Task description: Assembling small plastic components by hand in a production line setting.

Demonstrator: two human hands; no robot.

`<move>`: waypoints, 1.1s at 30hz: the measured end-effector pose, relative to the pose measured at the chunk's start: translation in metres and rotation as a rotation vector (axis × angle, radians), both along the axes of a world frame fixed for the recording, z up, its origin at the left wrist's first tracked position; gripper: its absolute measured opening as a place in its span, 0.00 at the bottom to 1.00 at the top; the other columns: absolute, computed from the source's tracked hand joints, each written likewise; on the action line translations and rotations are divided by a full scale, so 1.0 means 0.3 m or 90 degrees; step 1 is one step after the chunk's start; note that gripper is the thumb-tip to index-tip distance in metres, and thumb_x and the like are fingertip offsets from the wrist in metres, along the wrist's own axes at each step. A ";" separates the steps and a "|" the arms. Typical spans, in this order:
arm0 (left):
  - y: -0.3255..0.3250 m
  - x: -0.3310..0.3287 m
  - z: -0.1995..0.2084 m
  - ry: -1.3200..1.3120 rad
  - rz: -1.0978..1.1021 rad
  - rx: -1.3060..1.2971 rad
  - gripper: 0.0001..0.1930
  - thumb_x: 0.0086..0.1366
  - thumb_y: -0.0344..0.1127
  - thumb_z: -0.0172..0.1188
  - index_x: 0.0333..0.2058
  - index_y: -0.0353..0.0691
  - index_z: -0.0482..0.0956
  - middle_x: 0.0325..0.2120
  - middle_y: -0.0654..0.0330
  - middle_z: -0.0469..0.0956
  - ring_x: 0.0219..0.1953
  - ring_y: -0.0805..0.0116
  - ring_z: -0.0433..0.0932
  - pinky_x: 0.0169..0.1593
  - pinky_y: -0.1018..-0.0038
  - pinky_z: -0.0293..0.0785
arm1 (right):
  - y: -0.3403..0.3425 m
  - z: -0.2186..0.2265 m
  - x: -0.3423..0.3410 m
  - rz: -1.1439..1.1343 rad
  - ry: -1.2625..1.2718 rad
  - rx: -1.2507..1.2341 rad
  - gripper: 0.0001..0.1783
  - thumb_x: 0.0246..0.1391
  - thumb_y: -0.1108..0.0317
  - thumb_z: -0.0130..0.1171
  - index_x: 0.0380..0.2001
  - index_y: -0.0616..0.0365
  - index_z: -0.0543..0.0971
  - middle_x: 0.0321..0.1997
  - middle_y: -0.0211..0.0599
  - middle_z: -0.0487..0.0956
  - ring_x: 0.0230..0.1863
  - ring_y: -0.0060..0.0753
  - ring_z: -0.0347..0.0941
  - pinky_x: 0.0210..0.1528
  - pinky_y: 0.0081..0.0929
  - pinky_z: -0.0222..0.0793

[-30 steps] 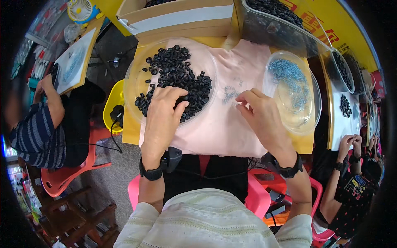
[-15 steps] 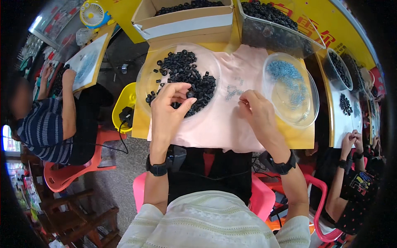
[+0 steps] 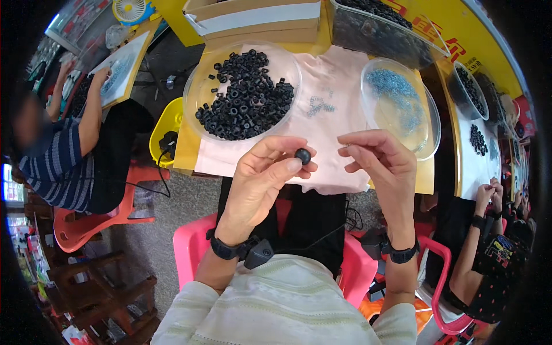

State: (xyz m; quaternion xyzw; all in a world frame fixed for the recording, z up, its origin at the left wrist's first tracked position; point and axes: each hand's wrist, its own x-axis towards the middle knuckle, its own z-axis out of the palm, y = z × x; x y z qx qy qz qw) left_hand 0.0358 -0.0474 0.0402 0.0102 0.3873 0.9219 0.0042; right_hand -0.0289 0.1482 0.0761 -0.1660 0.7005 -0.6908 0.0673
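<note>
Looking down through the head camera, I get a crowded yellow table (image 3: 187,150): an open carton (image 3: 256,23) and a clear bin (image 3: 379,40) of black pieces line its far side. A pink cloth (image 3: 330,135) covers the middle, with a scatter of tiny bluish parts (image 3: 320,106) on it. Beyond my left hand (image 3: 259,178) sits a wide clear bowl (image 3: 191,106), heaped with black ring-like pieces (image 3: 247,98); beyond my right hand (image 3: 382,164), a shallow clear tray (image 3: 388,123) carries more bluish parts. A yellow tub (image 3: 158,141) stands off to the left, and people work at tables on both sides.

My left thumb and fingers are closed around one rounded black piece (image 3: 303,156), held up over the cloth's near edge, between me and the bowl. My right thumb and forefinger come nearly together, just beside it but apart from it; whether something tiny is pinched there, I cannot tell.
</note>
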 end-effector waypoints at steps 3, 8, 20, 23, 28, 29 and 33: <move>0.014 0.014 -0.009 -0.001 -0.009 -0.006 0.15 0.66 0.25 0.56 0.51 0.32 0.73 0.45 0.49 0.78 0.46 0.61 0.80 0.49 0.71 0.78 | 0.010 0.008 0.026 0.031 -0.015 -0.032 0.08 0.57 0.76 0.60 0.40 0.65 0.80 0.36 0.33 0.81 0.32 0.17 0.76 0.34 0.17 0.76; 0.027 0.018 0.009 -0.002 -0.012 0.009 0.15 0.66 0.26 0.57 0.51 0.32 0.73 0.45 0.49 0.78 0.46 0.62 0.80 0.50 0.71 0.77 | -0.018 0.020 0.072 0.057 -0.087 -0.066 0.08 0.57 0.75 0.61 0.41 0.65 0.80 0.34 0.30 0.81 0.31 0.14 0.75 0.32 0.12 0.74; 0.020 0.019 0.004 -0.022 -0.019 0.019 0.14 0.63 0.23 0.59 0.49 0.32 0.75 0.41 0.55 0.79 0.45 0.64 0.80 0.50 0.72 0.77 | -0.027 0.012 0.067 0.052 -0.043 -0.069 0.07 0.55 0.77 0.63 0.38 0.64 0.81 0.37 0.32 0.79 0.30 0.14 0.72 0.29 0.11 0.69; 0.024 0.018 0.000 -0.009 0.004 -0.036 0.16 0.62 0.21 0.61 0.49 0.32 0.75 0.40 0.58 0.78 0.44 0.68 0.80 0.49 0.74 0.76 | -0.031 0.010 0.064 0.051 -0.044 -0.061 0.07 0.54 0.77 0.63 0.38 0.64 0.81 0.37 0.32 0.78 0.30 0.14 0.72 0.29 0.11 0.69; 0.028 0.013 -0.005 0.013 0.054 -0.161 0.19 0.60 0.19 0.62 0.51 0.32 0.74 0.39 0.61 0.77 0.43 0.75 0.77 0.47 0.80 0.74 | -0.035 0.007 0.060 0.059 -0.034 -0.053 0.07 0.54 0.77 0.63 0.38 0.64 0.81 0.37 0.32 0.78 0.30 0.13 0.72 0.28 0.10 0.69; 0.029 0.014 0.001 0.009 0.050 -0.166 0.18 0.60 0.19 0.61 0.50 0.32 0.75 0.39 0.61 0.77 0.43 0.76 0.76 0.47 0.81 0.74 | -0.036 0.006 0.060 0.058 -0.031 -0.053 0.07 0.54 0.78 0.63 0.38 0.63 0.81 0.38 0.33 0.78 0.30 0.13 0.72 0.28 0.10 0.69; 0.034 0.015 -0.006 0.039 0.055 -0.177 0.15 0.61 0.19 0.60 0.47 0.32 0.74 0.39 0.61 0.77 0.44 0.76 0.76 0.48 0.80 0.73 | -0.037 0.007 0.059 0.056 -0.016 -0.039 0.07 0.54 0.77 0.63 0.38 0.63 0.81 0.37 0.32 0.78 0.30 0.13 0.72 0.28 0.10 0.69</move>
